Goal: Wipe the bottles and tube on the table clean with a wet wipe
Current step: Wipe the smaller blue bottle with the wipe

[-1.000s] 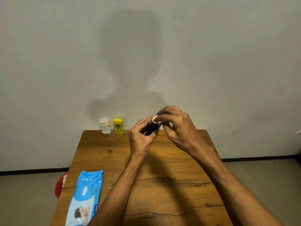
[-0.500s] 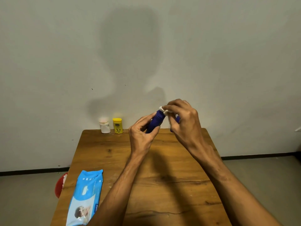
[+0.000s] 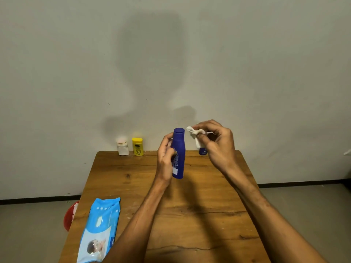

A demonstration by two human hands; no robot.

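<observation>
Both hands are up in front, close together. The left hand (image 3: 166, 158) curls round a blue bottle (image 3: 179, 147), holding it upright. The right hand (image 3: 218, 147) pinches a white wipe (image 3: 195, 134), fingers bent.

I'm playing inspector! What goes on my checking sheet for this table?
Surface: wooden table, dark cracks in the grain.
Job's things: big blue bottle held upright over the table; crumpled wipe apart from it; white bottle, yellow bottle and small dark blue bottle stand at the far edge.
Clutter: blue wipes pack at the near left edge.
Hands: left hand grips the big blue bottle; right hand pinches the wipe.
Cables: nothing seen.
Surroundings: plain wall; grey floor; red thing on the floor beside the table, unclear what.
</observation>
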